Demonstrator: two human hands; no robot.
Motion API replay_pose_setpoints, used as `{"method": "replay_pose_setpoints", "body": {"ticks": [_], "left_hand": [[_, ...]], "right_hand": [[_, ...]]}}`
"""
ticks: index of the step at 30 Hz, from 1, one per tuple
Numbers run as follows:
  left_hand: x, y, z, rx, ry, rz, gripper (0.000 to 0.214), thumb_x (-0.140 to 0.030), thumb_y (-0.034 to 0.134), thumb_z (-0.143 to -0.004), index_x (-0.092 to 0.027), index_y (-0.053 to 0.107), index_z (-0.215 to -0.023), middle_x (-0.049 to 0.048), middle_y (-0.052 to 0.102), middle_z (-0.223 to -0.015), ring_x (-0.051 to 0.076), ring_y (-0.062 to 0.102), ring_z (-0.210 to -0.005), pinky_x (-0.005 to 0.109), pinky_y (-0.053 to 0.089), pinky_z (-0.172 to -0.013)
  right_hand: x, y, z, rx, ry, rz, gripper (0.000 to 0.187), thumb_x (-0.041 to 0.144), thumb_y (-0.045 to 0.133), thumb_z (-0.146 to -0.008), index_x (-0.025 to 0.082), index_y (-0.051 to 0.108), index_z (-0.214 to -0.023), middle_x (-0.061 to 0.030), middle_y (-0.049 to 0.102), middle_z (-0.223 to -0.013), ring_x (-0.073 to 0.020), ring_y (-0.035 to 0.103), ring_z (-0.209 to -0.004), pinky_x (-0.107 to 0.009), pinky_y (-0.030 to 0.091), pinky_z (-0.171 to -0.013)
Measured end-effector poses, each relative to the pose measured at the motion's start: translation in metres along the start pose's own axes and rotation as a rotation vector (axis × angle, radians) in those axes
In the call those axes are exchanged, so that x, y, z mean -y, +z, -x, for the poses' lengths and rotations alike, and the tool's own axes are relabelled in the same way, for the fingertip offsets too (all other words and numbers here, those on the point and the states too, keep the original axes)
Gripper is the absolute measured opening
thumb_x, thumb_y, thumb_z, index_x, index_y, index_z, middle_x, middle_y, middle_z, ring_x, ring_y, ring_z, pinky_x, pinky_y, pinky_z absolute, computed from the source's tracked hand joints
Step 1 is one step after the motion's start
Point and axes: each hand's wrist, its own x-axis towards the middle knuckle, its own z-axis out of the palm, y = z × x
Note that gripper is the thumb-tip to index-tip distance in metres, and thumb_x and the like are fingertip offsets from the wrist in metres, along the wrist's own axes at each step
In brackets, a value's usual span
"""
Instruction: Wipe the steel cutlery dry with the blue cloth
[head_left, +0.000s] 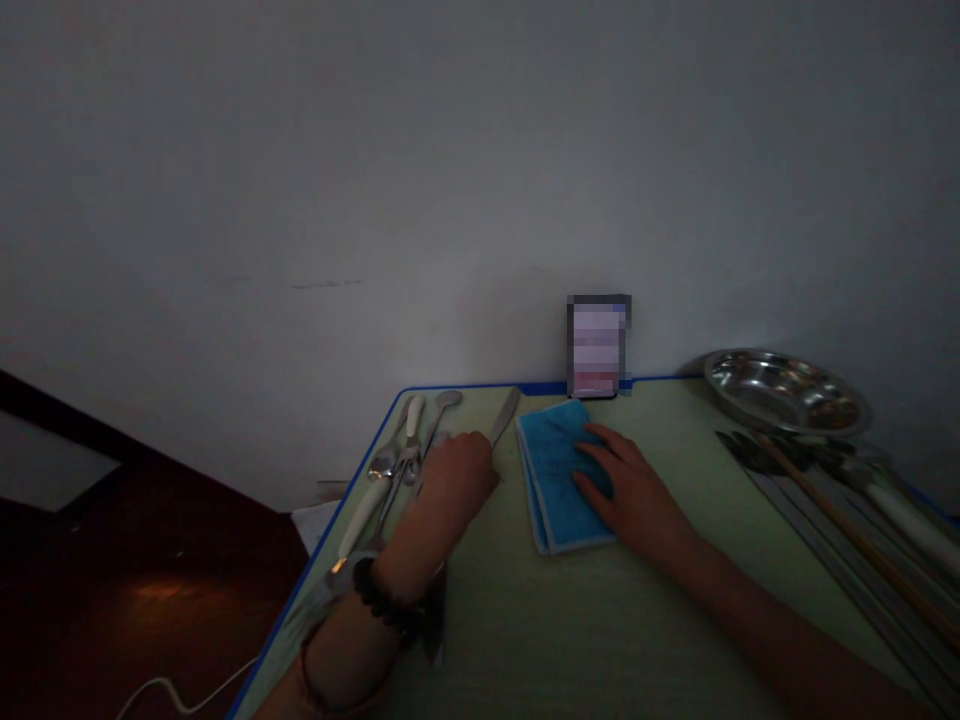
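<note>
Head view: left hand [461, 470] curls knuckles-up over the cutlery [390, 462]; I cannot tell whether it grips the knife [506, 415] jutting past its fingers. The knife is probably stiff and slick, best held by the handle. Right hand [628, 490] lies flat, open, on the soft, limp cloth [553, 470].

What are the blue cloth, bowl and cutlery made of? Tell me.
The blue cloth: soft fabric, folded layers show at its edge. The bowl: shiny metal, probably stainless steel, bright glints. The cutlery: polished metal, white handles perhaps plastic.
</note>
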Motion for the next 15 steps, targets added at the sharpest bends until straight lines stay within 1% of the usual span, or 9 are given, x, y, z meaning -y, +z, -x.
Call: {"method": "replay_pose_setpoints", "body": {"ticks": [3,6,9,11,13,14,15], "left_hand": [[-0.006,0.005,0.000,-0.058,0.013,-0.041,0.025,-0.017,0.045,-0.075,-0.007,0.060,-0.092,0.0197,0.065,-0.092,0.029,0.063,-0.088,0.037,0.048,-0.071],[-0.006,0.009,-0.001,-0.082,0.029,-0.066,0.024,-0.017,0.044,-0.075,-0.008,0.060,-0.089,0.0189,0.067,-0.088,0.029,0.065,-0.084,0.036,0.050,-0.068],[-0.003,0.012,-0.002,-0.096,0.048,-0.080,0.022,-0.016,0.042,-0.077,-0.009,0.060,-0.087,0.0181,0.067,-0.086,0.029,0.065,-0.082,0.036,0.050,-0.067],[-0.002,0.013,-0.003,-0.099,0.056,-0.083,0.022,-0.015,0.040,-0.078,-0.008,0.059,-0.087,0.0184,0.067,-0.086,0.029,0.066,-0.082,0.036,0.050,-0.066],[-0.001,0.015,-0.005,-0.103,0.051,-0.081,0.024,-0.013,0.037,-0.080,-0.007,0.057,-0.091,0.0195,0.067,-0.085,0.029,0.066,-0.081,0.035,0.050,-0.065],[0.000,0.015,-0.006,-0.105,0.044,-0.079,0.025,-0.011,0.035,-0.080,-0.006,0.056,-0.093,0.0202,0.066,-0.085,0.028,0.066,-0.080,0.035,0.050,-0.064],[0.000,0.016,-0.007,-0.107,0.037,-0.077,0.027,-0.009,0.033,-0.081,-0.005,0.055,-0.095,0.0209,0.066,-0.084,0.028,0.066,-0.080,0.035,0.050,-0.064]], "right_hand": [[-0.001,0.000,-0.001,0.007,-0.026,-0.005,0.039,0.034,0.045,-0.084,0.012,0.057,-0.113,-0.0114,0.050,-0.125,-0.0230,0.043,-0.116,-0.039,0.034,-0.102],[-0.002,0.002,-0.003,0.014,-0.048,-0.007,0.039,0.033,0.045,-0.084,0.011,0.056,-0.114,-0.0113,0.054,-0.119,-0.0225,0.045,-0.112,-0.039,0.035,-0.101],[0.000,0.000,-0.003,0.001,-0.063,0.003,0.037,0.031,0.045,-0.084,0.011,0.057,-0.112,-0.0113,0.054,-0.119,-0.0227,0.044,-0.114,-0.039,0.034,-0.101],[0.004,-0.003,-0.001,-0.012,-0.107,0.017,0.034,0.032,0.043,-0.085,0.014,0.058,-0.109,-0.0104,0.053,-0.119,-0.0230,0.042,-0.114,-0.040,0.033,-0.101],[0.011,-0.008,0.003,0.030,-0.174,0.022,0.035,0.038,0.044,-0.084,0.018,0.058,-0.109,-0.0087,0.054,-0.117,-0.0233,0.044,-0.111,-0.042,0.033,-0.099],[0.015,-0.010,0.005,0.073,-0.203,0.016,0.040,0.044,0.045,-0.082,0.020,0.057,-0.111,-0.0083,0.054,-0.116,-0.0238,0.045,-0.109,-0.043,0.035,-0.097],[0.018,-0.012,0.007,0.112,-0.226,0.011,0.049,0.051,0.048,-0.078,0.020,0.054,-0.115,-0.0086,0.053,-0.117,-0.0251,0.045,-0.108,-0.045,0.035,-0.096]]}}
